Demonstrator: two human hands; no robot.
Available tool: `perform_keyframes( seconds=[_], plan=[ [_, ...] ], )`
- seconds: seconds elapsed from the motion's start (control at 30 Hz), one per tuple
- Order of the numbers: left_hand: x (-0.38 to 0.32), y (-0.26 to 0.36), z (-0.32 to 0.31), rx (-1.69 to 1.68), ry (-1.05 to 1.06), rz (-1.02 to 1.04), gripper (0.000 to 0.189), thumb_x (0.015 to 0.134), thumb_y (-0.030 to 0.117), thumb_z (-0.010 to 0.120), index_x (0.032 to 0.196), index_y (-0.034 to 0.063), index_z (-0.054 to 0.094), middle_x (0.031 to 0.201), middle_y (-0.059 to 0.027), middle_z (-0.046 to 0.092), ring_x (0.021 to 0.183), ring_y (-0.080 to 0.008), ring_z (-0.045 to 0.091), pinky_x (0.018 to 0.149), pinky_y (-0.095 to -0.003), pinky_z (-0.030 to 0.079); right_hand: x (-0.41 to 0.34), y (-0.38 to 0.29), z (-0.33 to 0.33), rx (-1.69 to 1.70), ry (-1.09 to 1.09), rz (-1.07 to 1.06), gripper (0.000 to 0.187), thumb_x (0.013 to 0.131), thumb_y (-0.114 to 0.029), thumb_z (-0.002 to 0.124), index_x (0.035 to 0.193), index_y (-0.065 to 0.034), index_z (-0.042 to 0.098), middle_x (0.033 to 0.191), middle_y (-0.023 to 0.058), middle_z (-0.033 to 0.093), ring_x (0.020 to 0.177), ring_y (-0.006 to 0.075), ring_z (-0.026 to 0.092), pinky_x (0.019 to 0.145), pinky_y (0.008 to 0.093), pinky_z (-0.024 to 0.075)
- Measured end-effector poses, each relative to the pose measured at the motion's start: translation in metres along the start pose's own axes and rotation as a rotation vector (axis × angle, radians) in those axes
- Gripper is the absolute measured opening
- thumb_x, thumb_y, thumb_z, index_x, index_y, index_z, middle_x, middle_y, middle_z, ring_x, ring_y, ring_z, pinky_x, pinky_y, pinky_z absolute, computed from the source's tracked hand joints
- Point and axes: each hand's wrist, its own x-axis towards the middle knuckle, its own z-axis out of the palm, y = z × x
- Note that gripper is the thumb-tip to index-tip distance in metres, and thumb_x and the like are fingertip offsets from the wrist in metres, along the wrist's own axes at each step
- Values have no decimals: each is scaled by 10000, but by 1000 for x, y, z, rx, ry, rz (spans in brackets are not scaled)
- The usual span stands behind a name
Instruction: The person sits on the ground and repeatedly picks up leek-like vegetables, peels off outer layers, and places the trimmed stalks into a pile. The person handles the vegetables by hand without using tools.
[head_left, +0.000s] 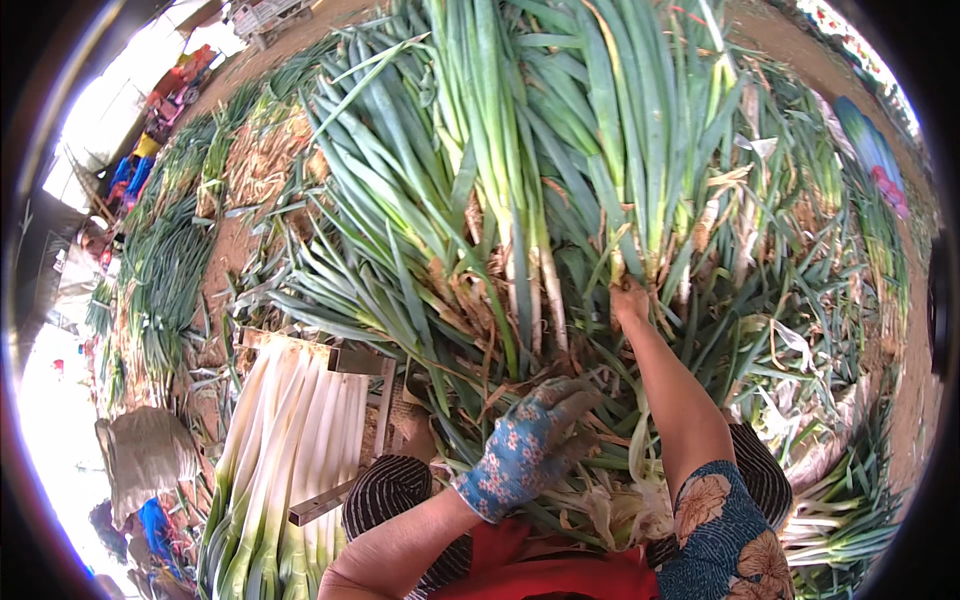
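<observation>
My left hand (525, 446), in a blue floral glove with a darker palm, hovers over loose leaves in front of me. Its fingers point right, partly spread, and no stalk shows in them. Farther forward, my bare right hand (631, 297) has its fingers curled around the base of a large green onion (616, 262) in the pile. Beside it stand long green onions (491, 142) with pale shanks and dry, papery roots. Peeled white onions (300, 412) lie side by side in a metal frame (364, 360) to my left.
Leaf scraps (600, 510) cover the ground between my knees. More onion bundles lie at the far left (169, 262) and lower right (840, 517). A grey cloth sack (146, 457) is at the left. A cart (270, 19) stands at the upper left.
</observation>
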Motion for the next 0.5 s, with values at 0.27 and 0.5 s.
perform_keyframes(
  seconds=[0.27,0.5],
  plan=[
    [-8,-4,2,-92,-10,-49,466,787,63,672,1231,48,532,1250,-175,520,1174,-363,504,956,-405,432,-42,-27,19,-29,-188,-178,636,779,-367,722,1251,5,514,1185,229,567,1089,322,560,908,424,481],
    [-5,-20,-5,-561,286,-352,486,886,64,598,1343,26,437,1330,-130,496,1191,-231,505,990,-354,414,-133,-99,-37,307,-82,-623,411,799,-205,729,1094,42,584,978,160,646,861,219,606,775,350,487]
  ],
)
